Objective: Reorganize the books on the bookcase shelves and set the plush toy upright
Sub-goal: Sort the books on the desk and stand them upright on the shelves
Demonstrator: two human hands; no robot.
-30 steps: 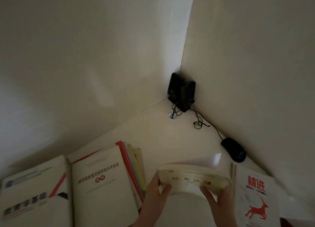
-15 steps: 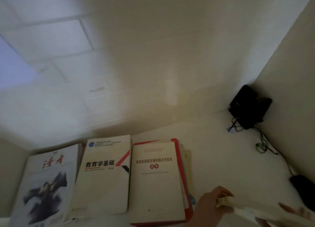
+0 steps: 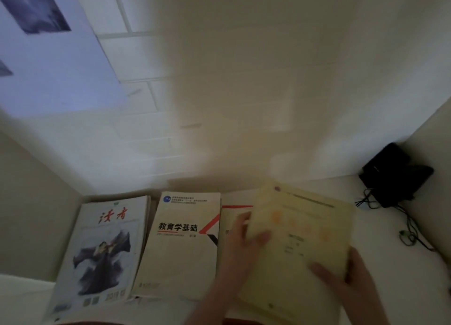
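A yellow book (image 3: 300, 246) sat at the lower right of the frame, tilted with its top edge leaning right, and both hands held it. The left hand (image 3: 240, 241) gripped its left edge, thumb lying on the cover and fingers (image 3: 241, 218) curled round the side; motion blur hid the finer detail. The right hand (image 3: 351, 285) gripped the lower right corner, thumb pressed on the cover and the other fingers wrapped under the right edge.

3 more books lay flat in a row on the white desk (image 3: 380, 236) in the lower left of the frame. Furthest left was a magazine (image 3: 105, 246) with red brush characters and an ink painting of a figure. Just beside it was a cream textbook (image 3: 183, 241) with black title characters and a red and black stripe. Next came a red-edged book (image 3: 235, 208), partly covered by the left hand and the yellow book.

At the right edge of the frame, a pair of black speakers (image 3: 395, 175) stood in the corner where 2 walls met, with dark cables (image 3: 405, 217) trailing over the desk below them. A pale poster (image 3: 48, 56) hung on the tiled wall in the upper left
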